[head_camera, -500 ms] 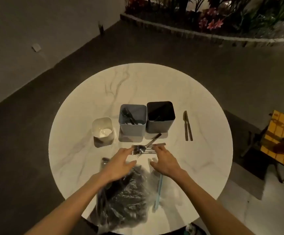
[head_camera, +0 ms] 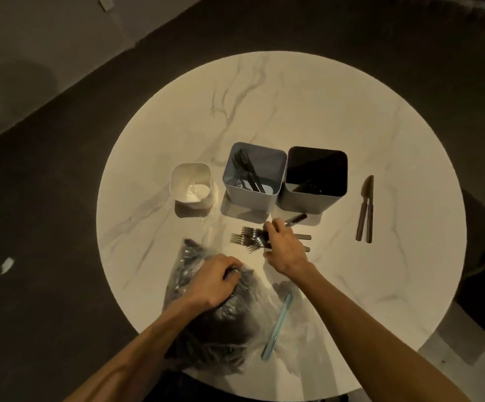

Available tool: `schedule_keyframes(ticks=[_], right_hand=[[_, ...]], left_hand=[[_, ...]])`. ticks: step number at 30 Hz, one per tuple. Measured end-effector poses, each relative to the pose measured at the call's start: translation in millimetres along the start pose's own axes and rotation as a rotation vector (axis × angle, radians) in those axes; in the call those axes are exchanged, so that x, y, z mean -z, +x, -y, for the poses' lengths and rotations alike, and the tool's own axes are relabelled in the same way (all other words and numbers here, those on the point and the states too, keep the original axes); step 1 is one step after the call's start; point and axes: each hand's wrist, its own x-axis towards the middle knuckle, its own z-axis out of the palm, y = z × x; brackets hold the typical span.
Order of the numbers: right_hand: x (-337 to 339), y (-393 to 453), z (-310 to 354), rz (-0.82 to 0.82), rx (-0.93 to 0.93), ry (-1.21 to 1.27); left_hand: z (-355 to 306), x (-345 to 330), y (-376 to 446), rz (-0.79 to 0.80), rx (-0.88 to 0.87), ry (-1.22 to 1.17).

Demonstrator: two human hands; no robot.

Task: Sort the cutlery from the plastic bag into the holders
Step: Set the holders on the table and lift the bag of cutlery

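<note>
While the plastic bag (head_camera: 215, 311) of cutlery is gripped by the curled left hand (head_camera: 215, 278), a cluster of forks (head_camera: 248, 237) on the counter (head_camera: 264, 111) is clasped by the right hand (head_camera: 283, 245), tines projecting left of its fingers (head_camera: 270, 227). Just beyond those fingers stand the holders (head_camera: 252, 175).
</note>
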Motion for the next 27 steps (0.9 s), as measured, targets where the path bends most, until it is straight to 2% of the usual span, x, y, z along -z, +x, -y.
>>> schedule_keyframes(ticks=[6, 16, 21, 25, 27], right_hand=[[-0.3, -1.4, 3.1, 0.107, 0.014, -0.134], [3.9, -20.9, -8.8, 0.052, 0.029, -0.125], [25.2, -23.3, -12.3, 0.074, -0.029, 0.022], [54.6, -32.1, -0.5, 0.08, 0.007, 0.341], [72.2, -40.8, 11.9, 0.046, 0.034, 0.49]], left_hand=[[-4.3, 0.4, 0.2, -0.015, 0.042, -0.04], [-18.9, 21.5, -10.9, -0.047, 0.144, -0.123], [-28.3, 36.5, -9.6, -0.018, 0.173, -0.16], [-45.8, 51.3, -2.7, 0.033, 0.165, -0.256], [-59.9, 60.7, 0.8, 0.115, 0.152, -0.425]])
